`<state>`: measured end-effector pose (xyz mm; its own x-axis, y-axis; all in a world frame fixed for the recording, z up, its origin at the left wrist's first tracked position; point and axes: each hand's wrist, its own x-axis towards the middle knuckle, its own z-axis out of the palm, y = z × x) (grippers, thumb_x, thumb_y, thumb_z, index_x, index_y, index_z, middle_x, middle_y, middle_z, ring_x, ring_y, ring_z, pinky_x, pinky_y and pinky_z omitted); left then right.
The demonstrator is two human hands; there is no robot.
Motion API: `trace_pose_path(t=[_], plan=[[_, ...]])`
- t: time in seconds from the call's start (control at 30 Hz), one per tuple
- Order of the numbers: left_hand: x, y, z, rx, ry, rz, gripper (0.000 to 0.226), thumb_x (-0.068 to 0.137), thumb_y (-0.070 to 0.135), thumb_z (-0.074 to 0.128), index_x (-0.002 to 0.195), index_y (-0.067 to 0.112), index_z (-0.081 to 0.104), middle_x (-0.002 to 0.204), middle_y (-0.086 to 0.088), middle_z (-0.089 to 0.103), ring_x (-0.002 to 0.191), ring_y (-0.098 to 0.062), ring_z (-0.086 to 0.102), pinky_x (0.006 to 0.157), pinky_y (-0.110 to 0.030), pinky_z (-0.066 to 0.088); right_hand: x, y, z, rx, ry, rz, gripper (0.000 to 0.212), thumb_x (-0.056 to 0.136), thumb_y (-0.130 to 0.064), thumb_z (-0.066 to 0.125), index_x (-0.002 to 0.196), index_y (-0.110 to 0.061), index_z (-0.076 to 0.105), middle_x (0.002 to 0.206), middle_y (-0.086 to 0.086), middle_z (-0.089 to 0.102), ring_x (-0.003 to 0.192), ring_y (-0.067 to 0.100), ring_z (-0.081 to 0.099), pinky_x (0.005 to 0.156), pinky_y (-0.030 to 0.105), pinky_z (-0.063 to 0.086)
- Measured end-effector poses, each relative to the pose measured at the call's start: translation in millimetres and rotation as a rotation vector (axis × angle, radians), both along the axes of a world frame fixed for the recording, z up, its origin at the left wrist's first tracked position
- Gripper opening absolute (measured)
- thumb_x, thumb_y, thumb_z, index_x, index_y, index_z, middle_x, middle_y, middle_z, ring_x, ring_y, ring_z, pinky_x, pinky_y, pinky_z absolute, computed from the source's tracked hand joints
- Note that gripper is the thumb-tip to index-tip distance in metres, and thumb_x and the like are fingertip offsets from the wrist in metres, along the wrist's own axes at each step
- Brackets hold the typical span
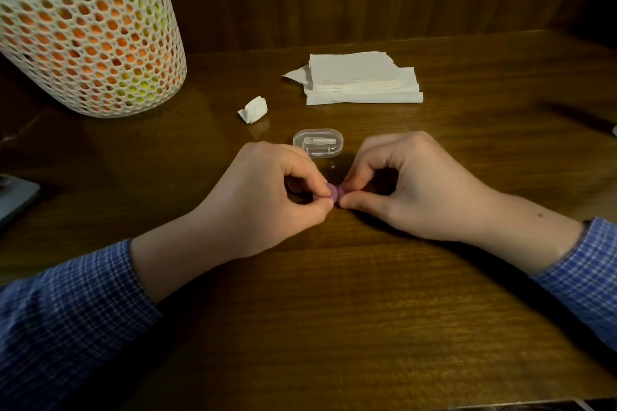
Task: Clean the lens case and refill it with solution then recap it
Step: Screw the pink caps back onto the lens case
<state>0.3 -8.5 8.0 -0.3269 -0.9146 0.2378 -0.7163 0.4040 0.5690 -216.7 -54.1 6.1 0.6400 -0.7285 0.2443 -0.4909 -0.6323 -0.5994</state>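
A small pink-purple lens case [333, 193] rests low over the wooden table, mostly hidden by fingers. My left hand [267, 197] pinches its left cup between thumb and fingers. My right hand [407, 187] pinches its right side the same way. Only the two round pink tops show between the fingertips. Just behind the hands lies a clear oval plastic box [318, 142] with white tools inside. No solution bottle is visible.
A stack of white tissues [360, 80] lies at the back centre, and a crumpled tissue [253, 109] sits to its left. A white mesh basket [90, 40] with orange and green contents stands at the back left. A dark device [13, 200] lies at the left edge.
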Motion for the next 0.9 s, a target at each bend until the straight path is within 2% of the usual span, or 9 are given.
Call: trace_pose_path(t=[0.2, 0.4, 0.67, 0.77, 0.9], plan=[[0, 0, 0, 0.0, 0.003, 0.001, 0.009, 0.084, 0.021, 0.082, 0.094, 0.021, 0.083, 0.095, 0.012, 0.076, 0.095, -0.005, 0.071, 0.085, -0.026, 0.057, -4, -3, 7, 0.083, 0.051, 0.059, 0.002, 0.083, -0.025, 0.081, 0.084, -0.025, 0.079, 0.102, -0.015, 0.075, 0.099, -0.002, 0.069, 0.092, 0.023, 0.056], [0, 1, 2, -0.044, -0.012, 0.01, 0.01, 0.086, 0.018, 0.08, 0.096, 0.021, 0.083, 0.099, 0.013, 0.076, 0.097, 0.0, 0.07, 0.089, -0.022, 0.056, 7, 12, -7, -0.051, -0.003, -0.107, 0.008, 0.082, -0.027, 0.084, 0.08, -0.024, 0.077, 0.087, -0.015, 0.071, 0.084, 0.001, 0.067, 0.086, 0.028, 0.058], [0, 1, 1, -0.047, -0.005, 0.011, 0.009, 0.085, 0.017, 0.082, 0.094, 0.021, 0.083, 0.097, 0.014, 0.077, 0.097, 0.002, 0.07, 0.09, -0.017, 0.055, 2, 6, 5, 0.024, 0.048, -0.032, 0.003, 0.084, -0.025, 0.083, 0.084, -0.026, 0.08, 0.094, -0.015, 0.074, 0.092, -0.002, 0.069, 0.091, 0.025, 0.057], [1, 0, 2, -0.06, -0.039, -0.003, 0.009, 0.086, 0.02, 0.081, 0.095, 0.022, 0.083, 0.099, 0.014, 0.077, 0.096, 0.002, 0.07, 0.087, -0.02, 0.057, 6, 10, 0, -0.022, 0.047, -0.096, 0.006, 0.084, -0.023, 0.083, 0.082, -0.026, 0.079, 0.091, -0.015, 0.073, 0.088, -0.001, 0.068, 0.09, 0.024, 0.057], [1, 2, 2, -0.069, -0.059, 0.008, 0.009, 0.087, 0.022, 0.081, 0.095, 0.024, 0.083, 0.099, 0.014, 0.076, 0.094, 0.0, 0.07, 0.084, -0.025, 0.059, 11, 15, -1, -0.035, 0.041, -0.136, 0.005, 0.084, -0.023, 0.083, 0.082, -0.024, 0.078, 0.09, -0.013, 0.072, 0.087, 0.003, 0.067, 0.086, 0.031, 0.059]])
